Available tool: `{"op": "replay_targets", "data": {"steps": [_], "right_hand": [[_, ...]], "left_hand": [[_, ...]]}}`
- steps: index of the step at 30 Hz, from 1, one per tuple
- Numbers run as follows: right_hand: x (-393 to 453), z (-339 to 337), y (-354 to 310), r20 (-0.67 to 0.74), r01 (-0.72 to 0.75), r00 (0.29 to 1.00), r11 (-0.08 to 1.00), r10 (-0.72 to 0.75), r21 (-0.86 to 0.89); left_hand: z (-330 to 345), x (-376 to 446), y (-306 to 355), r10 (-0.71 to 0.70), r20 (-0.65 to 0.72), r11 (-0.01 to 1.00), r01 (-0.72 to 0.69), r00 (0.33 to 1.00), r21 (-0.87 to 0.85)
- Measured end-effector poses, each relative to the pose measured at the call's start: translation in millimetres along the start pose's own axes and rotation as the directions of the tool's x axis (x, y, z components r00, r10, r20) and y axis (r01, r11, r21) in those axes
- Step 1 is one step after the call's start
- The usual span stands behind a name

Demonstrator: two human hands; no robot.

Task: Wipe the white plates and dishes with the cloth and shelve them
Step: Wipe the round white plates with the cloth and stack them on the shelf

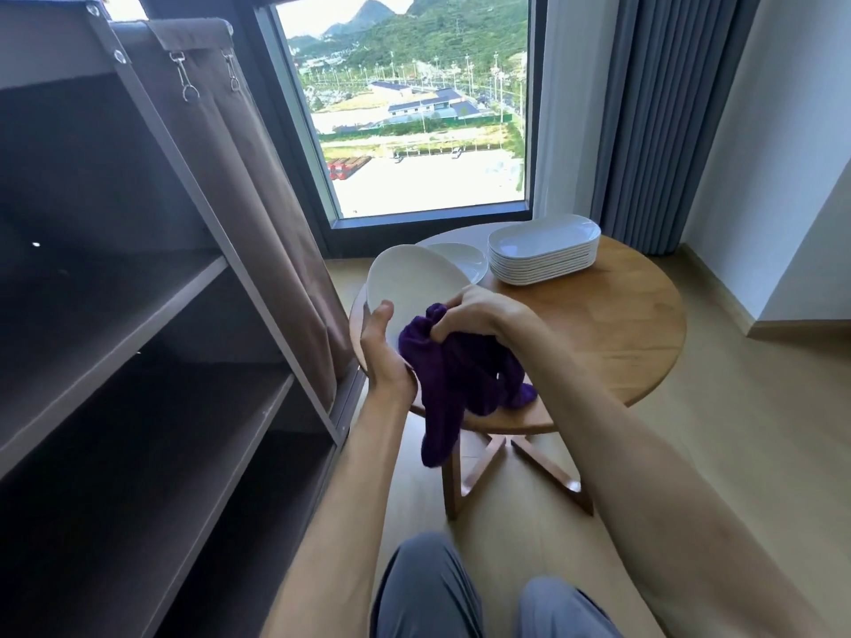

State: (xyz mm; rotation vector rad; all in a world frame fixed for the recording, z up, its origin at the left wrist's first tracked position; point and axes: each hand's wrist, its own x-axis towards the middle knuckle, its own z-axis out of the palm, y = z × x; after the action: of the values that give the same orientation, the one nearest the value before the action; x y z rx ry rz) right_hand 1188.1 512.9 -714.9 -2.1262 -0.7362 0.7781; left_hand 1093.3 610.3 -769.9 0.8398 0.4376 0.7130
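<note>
**We wipe a white plate above the counter**

Our left hand point(384, 349) holds the oval white plate point(412, 287) by its lower rim, with the thumb curled over the edge, and the plate is tilted above the round wooden counter point(612, 324). Our right hand point(474, 313) pinches the purple cloth point(456, 384) against the inside of the plate; the cloth hangs down. On the counter there is a stack of white dishes point(543, 253) and one more plate point(463, 260) beside it. The brown shelf unit point(152, 315) stands at our left.
</note>
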Motion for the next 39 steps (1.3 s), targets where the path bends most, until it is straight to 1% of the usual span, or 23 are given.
{"op": "replay_targets", "data": {"steps": [1,3,5,6,8,10,14,16,20,23,27,31,35,38,39], "right_hand": [[2,0,2,-0.008,-0.029,1.0,0.999,0.029,-0.045],[4,-3,7,0.0,-0.094,0.995,0.975,0.096,-0.202],[6,-7,14,-0.037,-0.159,0.987,0.931,0.156,-0.329],[7,-9,18,-0.091,-0.192,0.981,0.912,0.17,-0.363],[8,-12,25,-0.261,-0.258,0.951,0.886,0.164,-0.386],[10,-13,31,-0.4,-0.267,0.91,0.887,0.104,-0.377],[12,-15,37,-0.504,-0.209,0.863,0.912,0.003,-0.353],[11,-14,39,-0.517,-0.197,0.856,0.916,-0.014,-0.351],[9,-15,39,-0.496,-0.222,0.868,0.9,0.008,-0.375],[8,-18,38,-0.496,-0.231,0.868,0.9,0.019,-0.37],[6,-21,38,-0.534,-0.205,0.846,0.917,-0.011,-0.343],[5,-25,40,-0.596,-0.168,0.801,0.935,-0.055,-0.312],[6,-30,35,-0.663,-0.1,0.743,0.964,-0.092,-0.247],[3,-31,24,-0.695,0.004,0.708,0.985,-0.123,-0.171],[2,-31,20,-0.689,0.045,0.71,0.986,-0.145,-0.161]], "left_hand": [[-2,-2,-1,-0.002,-0.009,1.0,0.002,1.0,0.02],[-8,-8,-4,0.027,-0.012,0.995,-0.025,1.0,0.093],[-12,-10,-7,0.105,0.024,0.979,-0.107,0.994,0.172],[-12,-11,-9,0.144,0.057,0.966,-0.153,0.988,0.21],[-9,-14,-10,0.194,0.132,0.936,-0.223,0.972,0.272],[-3,-18,-11,0.197,0.188,0.91,-0.251,0.962,0.33],[3,-23,-12,0.179,0.223,0.879,-0.258,0.958,0.402],[4,-23,-10,0.174,0.21,0.88,-0.247,0.962,0.405],[5,-24,-10,0.154,0.186,0.89,-0.218,0.97,0.399],[6,-26,-11,0.162,0.184,0.899,-0.222,0.969,0.377],[9,-26,-14,0.174,0.189,0.9,-0.234,0.967,0.369],[12,-27,-18,0.154,0.202,0.9,-0.222,0.967,0.375],[14,-31,-22,0.126,0.196,0.919,-0.188,0.973,0.346],[18,-37,-23,0.088,0.197,0.93,-0.152,0.976,0.336],[20,-38,-23,0.082,0.192,0.931,-0.144,0.978,0.336]]}}
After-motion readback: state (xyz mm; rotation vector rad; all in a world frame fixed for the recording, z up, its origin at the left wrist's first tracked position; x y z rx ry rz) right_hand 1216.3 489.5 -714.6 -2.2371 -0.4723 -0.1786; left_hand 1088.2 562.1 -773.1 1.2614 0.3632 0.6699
